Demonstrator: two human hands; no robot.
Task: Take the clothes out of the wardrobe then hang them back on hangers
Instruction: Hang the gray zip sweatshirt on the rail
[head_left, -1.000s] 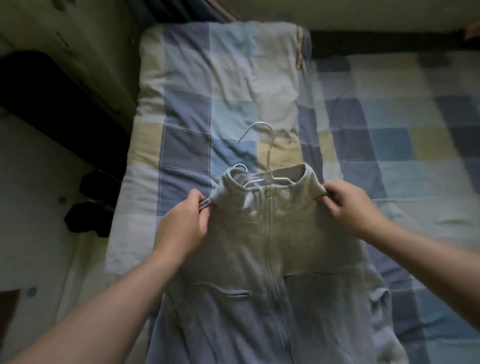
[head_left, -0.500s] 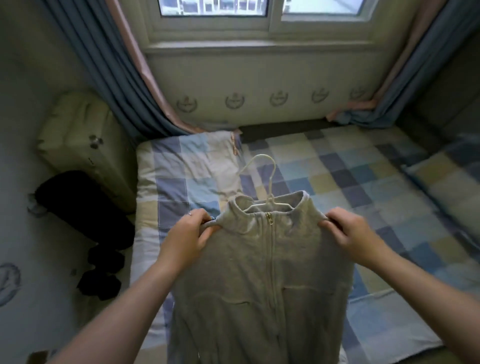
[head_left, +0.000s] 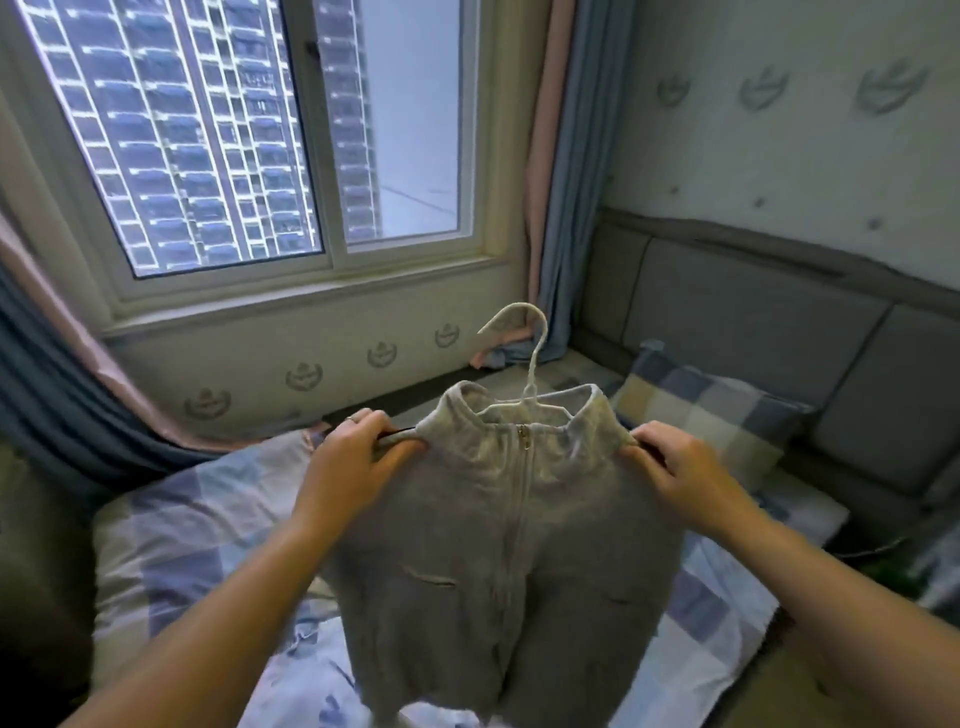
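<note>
Jacket (head_left: 498, 561) hangs between both hands (head_left: 358, 467) (head_left: 685, 473).

window (head_left: 208, 130): daylight | curtains (head_left: 558, 208): blue-pink | bed (head_left: 171, 519): checked | headboard (head_left: 727, 322): grey padded | wall (head_left: 779, 166): pale, patterned

Grey zip-up fleece jacket (head_left: 519, 545) held up over the bed, both hands on its shoulders.
The left hand (head_left: 353, 467) pinches the left shoulder beside the collar and the right hand (head_left: 680, 467) grips the right one; the thin white plastic hanger (head_left: 535, 364) sits inside the neck, hook standing up. The zip is closed. Below lies the blue-and-cream checked quilt (head_left: 182, 519), a matching checked pillow (head_left: 717, 410) against the grey padded headboard (head_left: 779, 322), and the white-framed window (head_left: 234, 130) behind.
</note>
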